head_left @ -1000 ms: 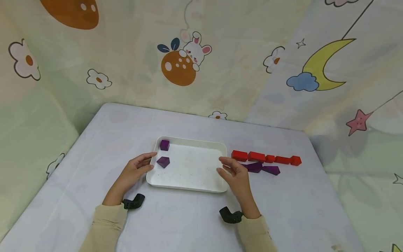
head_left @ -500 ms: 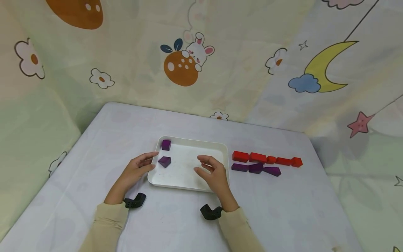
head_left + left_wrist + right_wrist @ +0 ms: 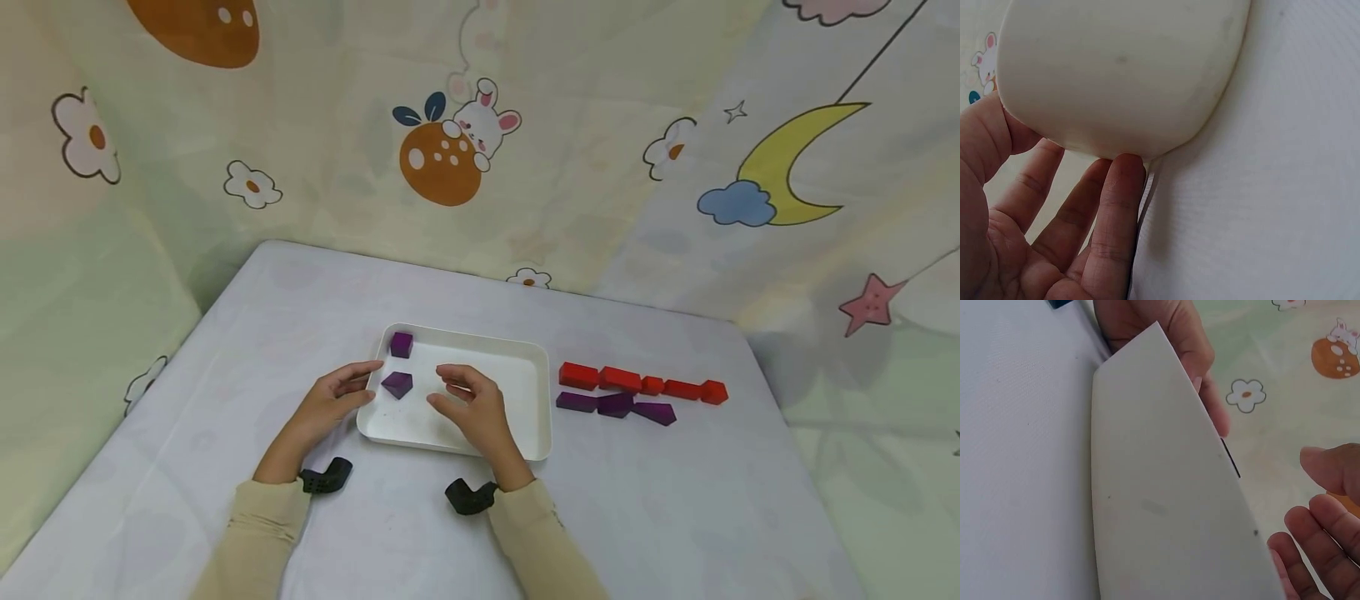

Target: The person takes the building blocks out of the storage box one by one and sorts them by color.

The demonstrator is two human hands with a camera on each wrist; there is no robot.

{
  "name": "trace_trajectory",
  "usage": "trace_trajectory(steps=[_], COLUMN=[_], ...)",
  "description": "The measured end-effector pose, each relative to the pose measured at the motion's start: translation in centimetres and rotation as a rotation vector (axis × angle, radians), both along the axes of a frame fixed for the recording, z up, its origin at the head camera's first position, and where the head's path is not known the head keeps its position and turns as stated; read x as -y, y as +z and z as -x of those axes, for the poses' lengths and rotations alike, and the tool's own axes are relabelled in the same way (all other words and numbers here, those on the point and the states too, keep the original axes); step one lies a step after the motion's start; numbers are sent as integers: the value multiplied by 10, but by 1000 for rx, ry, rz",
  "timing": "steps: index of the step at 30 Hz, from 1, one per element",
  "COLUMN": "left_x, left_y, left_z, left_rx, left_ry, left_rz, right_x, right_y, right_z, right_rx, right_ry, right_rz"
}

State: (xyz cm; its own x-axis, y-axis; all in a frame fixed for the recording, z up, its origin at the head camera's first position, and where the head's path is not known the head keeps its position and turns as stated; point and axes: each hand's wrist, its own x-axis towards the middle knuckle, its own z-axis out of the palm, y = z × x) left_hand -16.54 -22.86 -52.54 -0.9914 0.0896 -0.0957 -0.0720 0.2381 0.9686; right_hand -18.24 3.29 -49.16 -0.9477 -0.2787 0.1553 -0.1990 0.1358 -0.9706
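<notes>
My left hand [image 3: 330, 406] grips the left end of a shallow white tray [image 3: 542, 417]. In the left wrist view, its fingers [image 3: 1119, 206] press against the tray's outer wall, with the thumb by the rim. My right hand [image 3: 477, 412] hovers over the middle of the tray, fingers loosely bent, nothing between them. Inside the tray's left end lie a purple cube [image 3: 401, 345] and, nearer me, a purple angular block [image 3: 397, 384]. The right wrist view shows the right hand's fingers [image 3: 1325, 550] apart from the tray wall.
Right of the tray, a row of several red blocks [image 3: 620, 380] lies on the white-covered table [image 3: 637, 500]. Just in front of it runs a row of purple blocks [image 3: 615, 405]. A patterned cloth [image 3: 330, 125] hangs behind and beside the table.
My right hand has moved left, from the tray's right end to above its middle, still holding nothing. The left hand has stayed at the tray's left end.
</notes>
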Motion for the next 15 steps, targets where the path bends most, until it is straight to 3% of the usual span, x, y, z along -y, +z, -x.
trace_trajectory(steps=[8,15], left_x=[0,1], left_y=[-1,0], left_z=[1,0], left_rx=[7,0], left_ry=[-8,-1], left_rz=[-11,-1], right_x=[23,44], right_y=[-5,-8], right_z=[11,15], right_rx=[61,185], right_ry=[27,-37], right_rz=[-22,-127])
